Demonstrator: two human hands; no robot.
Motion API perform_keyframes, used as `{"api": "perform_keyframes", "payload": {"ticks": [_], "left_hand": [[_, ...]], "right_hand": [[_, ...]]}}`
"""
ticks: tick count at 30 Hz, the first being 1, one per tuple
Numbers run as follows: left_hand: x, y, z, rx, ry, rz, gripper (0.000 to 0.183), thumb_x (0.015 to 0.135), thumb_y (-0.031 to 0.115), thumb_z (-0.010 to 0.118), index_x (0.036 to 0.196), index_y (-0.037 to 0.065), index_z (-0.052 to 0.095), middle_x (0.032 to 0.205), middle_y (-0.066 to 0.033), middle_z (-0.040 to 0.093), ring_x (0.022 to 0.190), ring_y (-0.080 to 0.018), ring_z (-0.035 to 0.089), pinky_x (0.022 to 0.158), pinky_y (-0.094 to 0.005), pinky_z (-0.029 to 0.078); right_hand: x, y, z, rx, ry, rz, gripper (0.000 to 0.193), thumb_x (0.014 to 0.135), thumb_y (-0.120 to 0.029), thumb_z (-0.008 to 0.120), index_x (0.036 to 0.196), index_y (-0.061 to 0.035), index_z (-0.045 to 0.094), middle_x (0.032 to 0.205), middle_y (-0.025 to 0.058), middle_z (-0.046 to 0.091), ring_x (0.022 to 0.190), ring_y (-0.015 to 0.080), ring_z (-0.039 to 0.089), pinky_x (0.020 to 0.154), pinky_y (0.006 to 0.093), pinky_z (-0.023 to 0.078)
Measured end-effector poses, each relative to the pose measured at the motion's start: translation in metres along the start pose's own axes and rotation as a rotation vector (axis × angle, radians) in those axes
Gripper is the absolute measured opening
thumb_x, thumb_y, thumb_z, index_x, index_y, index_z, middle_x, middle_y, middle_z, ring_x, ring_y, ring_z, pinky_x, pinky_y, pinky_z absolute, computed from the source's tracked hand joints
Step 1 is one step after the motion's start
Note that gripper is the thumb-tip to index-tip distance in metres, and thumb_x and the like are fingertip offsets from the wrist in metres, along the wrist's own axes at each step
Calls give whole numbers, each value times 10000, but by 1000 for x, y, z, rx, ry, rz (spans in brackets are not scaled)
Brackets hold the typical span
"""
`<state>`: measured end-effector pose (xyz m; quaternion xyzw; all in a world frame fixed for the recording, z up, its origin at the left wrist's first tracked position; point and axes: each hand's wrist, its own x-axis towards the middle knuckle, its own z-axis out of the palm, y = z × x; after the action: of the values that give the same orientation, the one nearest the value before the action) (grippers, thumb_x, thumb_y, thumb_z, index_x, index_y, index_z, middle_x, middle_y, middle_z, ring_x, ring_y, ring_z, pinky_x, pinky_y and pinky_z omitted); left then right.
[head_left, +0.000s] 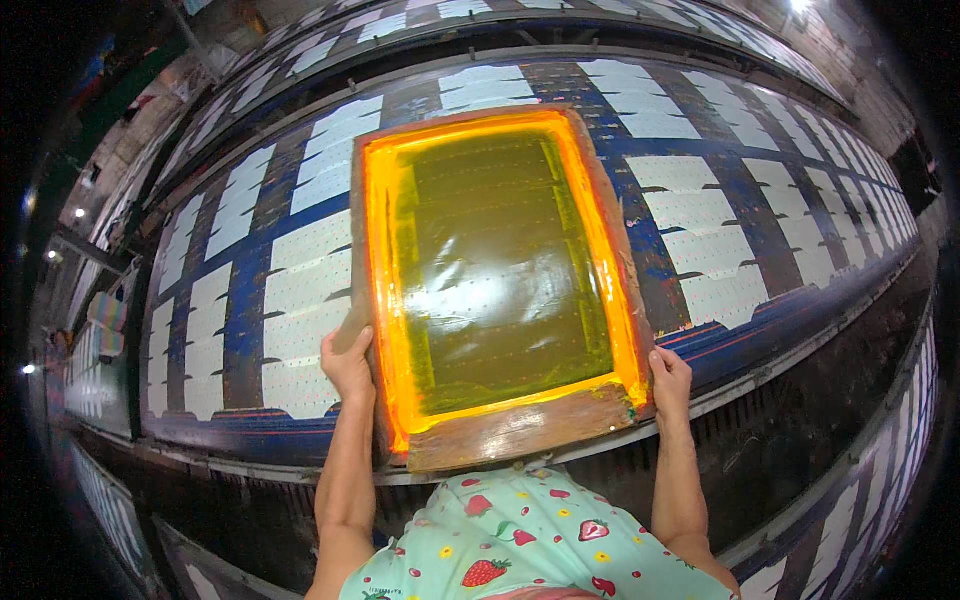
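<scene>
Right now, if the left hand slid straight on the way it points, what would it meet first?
Most likely more of the wooden frame, whose left side the left hand already grips. A white panel lies beside that line, apparently below; depth is unclear.

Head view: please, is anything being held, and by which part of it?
A wood-framed screen: the left hand grips its left side, the right hand its right side, both toward the lower end.

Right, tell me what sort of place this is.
Likely a screen-printing workshop: there's a wooden-framed screen smeared with yellow and orange, and rows of white dotted pieces laid along a long, stained blue table.
</scene>
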<state>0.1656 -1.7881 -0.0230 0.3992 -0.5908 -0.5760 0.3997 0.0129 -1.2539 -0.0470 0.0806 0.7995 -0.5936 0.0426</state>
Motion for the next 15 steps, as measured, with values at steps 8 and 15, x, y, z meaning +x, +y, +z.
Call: {"api": "perform_keyframes", "payload": {"ticks": [8, 15], "left_hand": [[-15, -4, 15, 81, 2, -5, 531, 793, 72, 977, 1231, -7, 687, 1117, -100, 763, 1004, -213, 713, 947, -365, 571], [-15, -11, 21, 113, -5, -1, 449, 851, 150, 971, 1186, 19, 701, 1051, -89, 776, 927, -186, 711, 861, -348, 584]], "right_hand": [[13, 0, -27, -58, -66, 18, 320, 1107, -119, 667, 1349, 73, 750, 1244, 86, 791, 1108, 153, 705, 1007, 320, 541], [-15, -46, -30, -527, -126, -282, 462, 1035, -142, 722, 1446, 64, 679, 1406, 209, 725, 1297, 352, 674, 1146, 465, 496]]}}
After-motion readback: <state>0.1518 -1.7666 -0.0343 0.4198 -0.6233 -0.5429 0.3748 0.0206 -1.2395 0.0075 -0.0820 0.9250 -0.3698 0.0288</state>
